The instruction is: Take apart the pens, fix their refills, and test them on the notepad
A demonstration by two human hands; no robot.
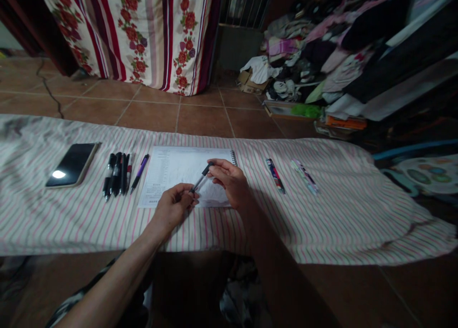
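Observation:
Both my hands hold one slim pen (201,180) with a clear barrel and a dark cap-like end, tilted above a spiral notebook (157,175). My left hand (176,205) pinches its lower end; my right hand (229,179) pinches the dark upper end. Whether the dark end is separate from the barrel I cannot tell. Left of the notebook lies a purple pen (140,173), beside several dark pens (116,174) in a row. To the right are a dark patterned pen (275,176) and a pale patterned pen (305,176), lying apart.
A phone (73,165) lies at the left on the striped cloth (343,213) covering the low table. Beyond it are a tiled floor (200,118) and a flowered curtain (150,37). Clothes (304,51) are heaped at the back right; a patterned chair (425,175) stands at the right edge.

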